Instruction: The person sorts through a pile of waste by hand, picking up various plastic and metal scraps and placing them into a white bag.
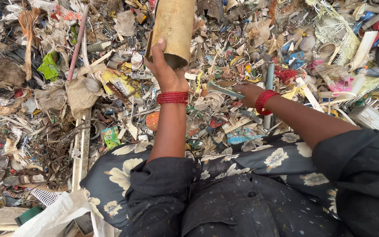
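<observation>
Item: cardboard tube (173,28), tan, scuffed, held up over the scrap heap (44,87), upper centre.
Left grip: left hand (166,70) closed round the tube's lower rim, thumb outside, fingers behind the wall.
Right grip: right hand (248,93) low on the heap, closed on a pale green strip (224,91); fingers mostly out of sight.
Handling: likely light, stiff, hollow; dry rough wall, not slippery; may crush or dent under a hard squeeze.
Best hold: around the wall near either end, or mid-length.
Hidden: tube's top end cut off by the frame edge; far side unseen.
Unclear: what the strip is made of; the heap's small scraps blur together.
Wear: red bangles (172,97) at both wrists.
</observation>
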